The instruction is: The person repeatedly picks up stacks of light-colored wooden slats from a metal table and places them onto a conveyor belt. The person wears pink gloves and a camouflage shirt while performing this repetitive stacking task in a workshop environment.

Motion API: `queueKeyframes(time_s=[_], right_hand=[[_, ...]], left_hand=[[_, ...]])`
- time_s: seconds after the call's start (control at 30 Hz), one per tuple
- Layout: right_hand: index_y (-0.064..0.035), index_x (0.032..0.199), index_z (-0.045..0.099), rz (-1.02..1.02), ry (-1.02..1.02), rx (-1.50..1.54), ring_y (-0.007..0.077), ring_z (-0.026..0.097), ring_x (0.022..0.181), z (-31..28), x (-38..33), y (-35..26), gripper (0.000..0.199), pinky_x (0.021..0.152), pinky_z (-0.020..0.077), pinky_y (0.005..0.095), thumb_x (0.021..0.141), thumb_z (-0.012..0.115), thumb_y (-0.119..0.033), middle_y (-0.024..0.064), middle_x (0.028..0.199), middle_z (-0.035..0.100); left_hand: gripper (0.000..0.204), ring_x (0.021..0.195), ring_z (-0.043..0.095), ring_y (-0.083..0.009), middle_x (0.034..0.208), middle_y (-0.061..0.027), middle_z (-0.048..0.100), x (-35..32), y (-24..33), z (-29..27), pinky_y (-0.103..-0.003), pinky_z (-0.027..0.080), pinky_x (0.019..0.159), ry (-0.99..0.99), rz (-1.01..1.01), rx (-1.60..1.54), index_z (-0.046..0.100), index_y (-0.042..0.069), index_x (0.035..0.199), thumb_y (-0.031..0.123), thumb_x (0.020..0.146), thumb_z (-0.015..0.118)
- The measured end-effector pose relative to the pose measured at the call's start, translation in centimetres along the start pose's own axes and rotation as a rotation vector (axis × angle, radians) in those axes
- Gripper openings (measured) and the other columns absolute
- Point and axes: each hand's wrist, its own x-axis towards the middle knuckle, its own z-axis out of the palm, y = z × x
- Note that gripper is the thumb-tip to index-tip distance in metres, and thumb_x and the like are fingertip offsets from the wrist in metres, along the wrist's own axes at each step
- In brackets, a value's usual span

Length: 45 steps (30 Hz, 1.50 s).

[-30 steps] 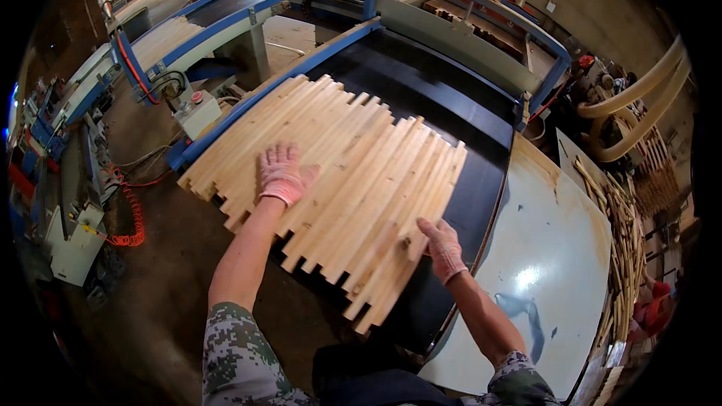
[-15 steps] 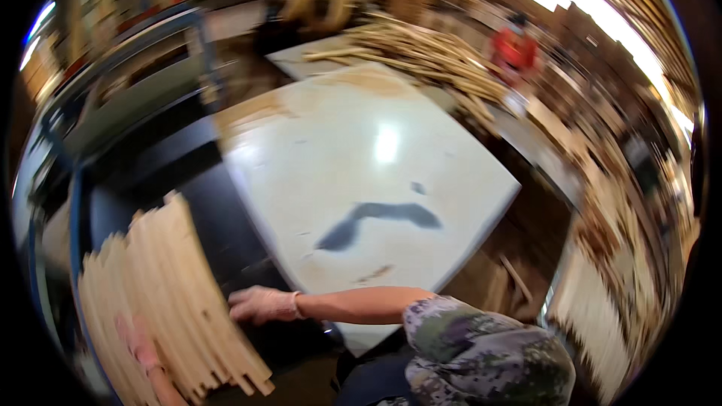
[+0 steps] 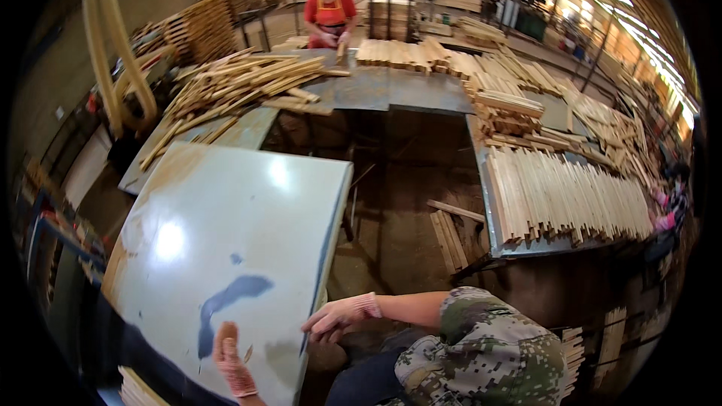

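My left hand (image 3: 229, 357), in a pink glove, lies flat on the pale grey-white table top (image 3: 226, 218) near its front edge, and nothing is in it. My right hand (image 3: 335, 316), also gloved, rests its spread fingers on that table's right edge and grips nothing. Its bare forearm runs back to my camouflage sleeve (image 3: 481, 346). At the lower left edge, close to my left hand, the ends of a few pale wooden slats (image 3: 139, 389) poke into view. A dark blue smear (image 3: 226, 301) marks the table just above my left hand.
A loose heap of slats (image 3: 241, 83) lies on the metal table beyond. Neat rows of slats (image 3: 564, 195) cover the table at right. A few slats (image 3: 450, 237) lie on the floor between. A person in red with an orange apron (image 3: 329, 11) works at the back; another person (image 3: 669, 207) at the right edge.
The view has swung right, away from the slat stack that both hands were pressing. The hands have come off the slats and now lie on the pale table top.
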Motion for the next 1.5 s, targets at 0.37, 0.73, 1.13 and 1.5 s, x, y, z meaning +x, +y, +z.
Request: queueKeyframes(time_s=[0.37, 0.73, 1.13, 1.5], right_hand=[[-0.007, 0.101, 0.081, 0.397, 1.164, -0.176, 0.0238, 0.071, 0.081, -30.4, -28.6, 22.1, 0.048, 0.075, 0.0554, 0.041, 0.096, 0.072, -0.054, 0.0077, 0.095, 0.077], [0.0017, 0.118, 0.08, 0.388, 1.284, 0.484, 0.0251, 0.07, 0.098, -36.1, -35.3, 28.2, 0.054, 0.086, 0.0556, 0.0411, 0.094, 0.079, -0.047, 0.0135, 0.112, 0.078], [0.0036, 0.128, 0.074, 0.321, 1.325, -0.579, 0.0309, 0.075, 0.101, -61.0, -42.3, 6.5, 0.055, 0.089, 0.0569, 0.0443, 0.101, 0.068, -0.045, 0.0204, 0.118, 0.078], [0.0031, 0.147, 0.064, 0.095, 1.349, -0.102, 0.0295, 0.067, 0.128, -81.7, -43.6, -22.8, 0.066, 0.111, 0.0498, 0.0374, 0.101, 0.067, -0.044, 0.0214, 0.145, 0.069]], left_hand=[[0.05, 0.111, 0.069, -0.015, 0.128, -0.0072, 0.076, 0.8, -10.5, 40.6, -0.03, 0.054, 0.1, -0.792, -0.426, 0.252, 0.065, 0.0, 0.148, 0.023, 0.104, 0.074], [0.069, 0.142, 0.06, -0.0296, 0.154, -0.0191, 0.063, 9.9, -13.0, 64.0, -0.037, 0.045, 0.118, -1.334, -0.6, 0.51, 0.056, -0.001, 0.156, 0.041, 0.105, 0.071], [0.074, 0.149, 0.053, -0.0344, 0.16, -0.0196, 0.058, 29.9, -15.6, 90.4, -0.039, 0.041, 0.123, -1.622, -0.295, 0.751, 0.055, 0.002, 0.157, 0.054, 0.105, 0.062], [0.072, 0.146, 0.057, -0.0346, 0.156, -0.0218, 0.061, 43.7, -14.3, 104.0, -0.039, 0.042, 0.122, -1.469, -0.355, 0.726, 0.056, 0.001, 0.156, 0.052, 0.104, 0.064]])
